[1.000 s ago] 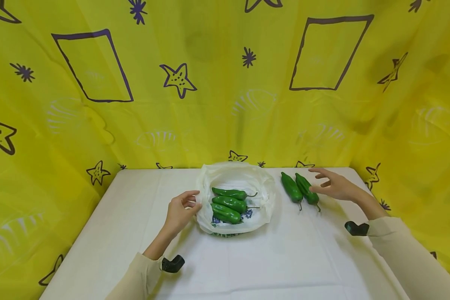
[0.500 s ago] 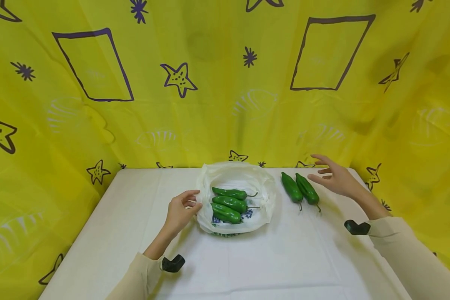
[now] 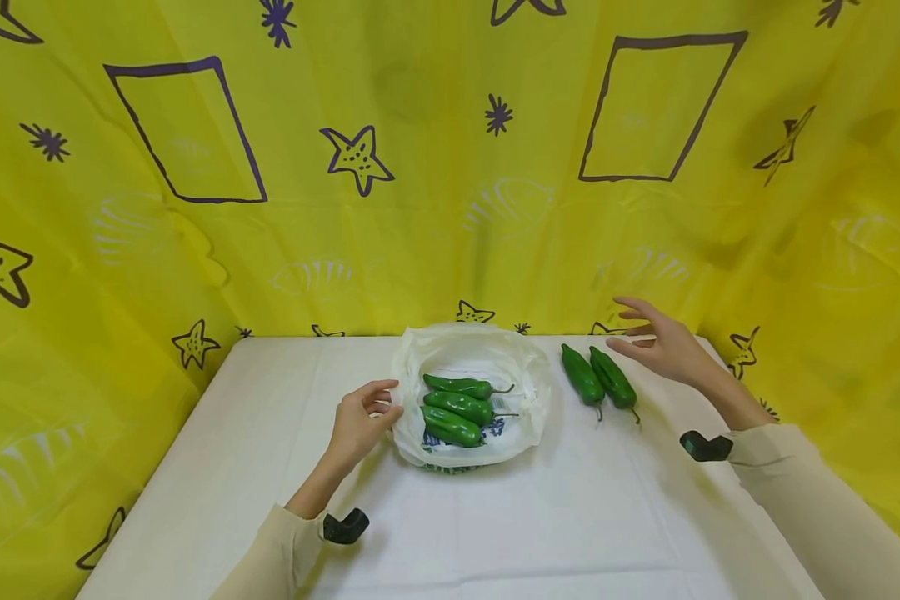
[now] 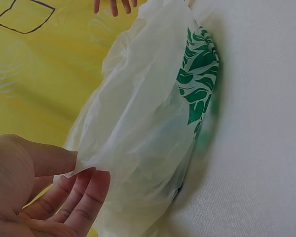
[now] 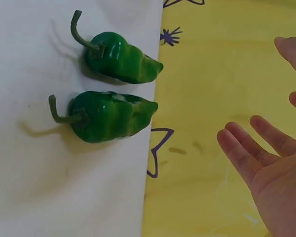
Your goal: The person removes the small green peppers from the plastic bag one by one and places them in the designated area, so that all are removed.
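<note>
Pinching the bag, lower centre in the head view, the left hand has its grip together; three peppers lie inside. At right, the right hand hovers, grip apart, near two peppers on the counter.

Five green peppers, three inside one white plastic bag, two at its three o'clock, one bench

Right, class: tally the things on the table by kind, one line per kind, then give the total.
Peppers: 5 (3 in the bag, 2 beside it)
Bag: 1
Total: 6
</note>
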Demonstrator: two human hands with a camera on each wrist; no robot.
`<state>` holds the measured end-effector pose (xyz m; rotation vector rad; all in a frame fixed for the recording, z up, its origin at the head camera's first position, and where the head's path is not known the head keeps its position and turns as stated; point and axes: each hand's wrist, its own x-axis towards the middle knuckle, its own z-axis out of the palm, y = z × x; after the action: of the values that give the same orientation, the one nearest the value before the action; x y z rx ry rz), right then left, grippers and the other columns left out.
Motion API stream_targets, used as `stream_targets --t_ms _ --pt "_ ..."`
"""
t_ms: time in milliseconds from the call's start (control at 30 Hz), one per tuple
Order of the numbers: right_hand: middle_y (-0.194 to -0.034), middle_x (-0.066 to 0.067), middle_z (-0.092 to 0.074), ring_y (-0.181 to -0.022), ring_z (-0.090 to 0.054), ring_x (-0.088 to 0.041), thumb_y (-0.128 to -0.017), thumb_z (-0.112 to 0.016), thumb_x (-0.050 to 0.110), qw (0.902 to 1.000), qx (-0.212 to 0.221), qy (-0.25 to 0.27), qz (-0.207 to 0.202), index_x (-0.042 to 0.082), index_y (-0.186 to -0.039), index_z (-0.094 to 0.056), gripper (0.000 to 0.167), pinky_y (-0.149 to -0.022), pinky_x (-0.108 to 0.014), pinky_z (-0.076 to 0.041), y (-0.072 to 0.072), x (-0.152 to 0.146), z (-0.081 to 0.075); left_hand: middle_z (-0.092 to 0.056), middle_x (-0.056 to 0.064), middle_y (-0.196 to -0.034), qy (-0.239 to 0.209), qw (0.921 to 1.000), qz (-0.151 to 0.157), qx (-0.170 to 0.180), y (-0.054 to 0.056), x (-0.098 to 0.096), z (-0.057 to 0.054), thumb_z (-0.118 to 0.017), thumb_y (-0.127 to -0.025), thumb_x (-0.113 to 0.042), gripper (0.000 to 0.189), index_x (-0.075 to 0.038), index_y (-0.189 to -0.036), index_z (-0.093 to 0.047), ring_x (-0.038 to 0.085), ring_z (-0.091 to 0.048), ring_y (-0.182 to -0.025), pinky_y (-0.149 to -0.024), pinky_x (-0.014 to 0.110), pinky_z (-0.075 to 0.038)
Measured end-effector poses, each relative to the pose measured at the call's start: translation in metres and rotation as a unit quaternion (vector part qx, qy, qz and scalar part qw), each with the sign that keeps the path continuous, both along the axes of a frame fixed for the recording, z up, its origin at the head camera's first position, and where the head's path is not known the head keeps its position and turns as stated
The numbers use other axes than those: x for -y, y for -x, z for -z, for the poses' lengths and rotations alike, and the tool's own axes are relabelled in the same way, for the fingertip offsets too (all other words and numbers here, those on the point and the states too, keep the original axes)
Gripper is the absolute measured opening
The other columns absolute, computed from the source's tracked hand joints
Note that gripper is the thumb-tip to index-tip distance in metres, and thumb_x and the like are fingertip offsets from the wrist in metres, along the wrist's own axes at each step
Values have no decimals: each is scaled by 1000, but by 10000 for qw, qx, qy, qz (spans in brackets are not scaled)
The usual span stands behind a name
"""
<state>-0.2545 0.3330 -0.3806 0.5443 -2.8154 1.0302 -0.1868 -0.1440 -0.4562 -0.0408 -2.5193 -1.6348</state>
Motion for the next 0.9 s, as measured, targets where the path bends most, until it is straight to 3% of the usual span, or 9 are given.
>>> stream_targets --t_ms 400,900 --pt "-145 -27 -50 -121 -60 -46 -97 -73 30 9998 -120 127 -128 15 -159 -35 75 -96 -57 -51 6 21 -7 -69 11 -99 -8 9999 78 -150 0 -2 2 -78 -85 0 39 -3 -123 -72 17 -69 -84 -64 20 -51" --pt "-139 -23 -56 -117 -64 -42 -94 -77 28 9981 -188 205 -550 14 -156 -41 73 -94 -56 -53 17 55 -15 -70 10 -100 -49 10000 25 -42 0 -1 2 -79 -85 1 40 -6 -124 -73 20 -70 -87 -65 20 -51"
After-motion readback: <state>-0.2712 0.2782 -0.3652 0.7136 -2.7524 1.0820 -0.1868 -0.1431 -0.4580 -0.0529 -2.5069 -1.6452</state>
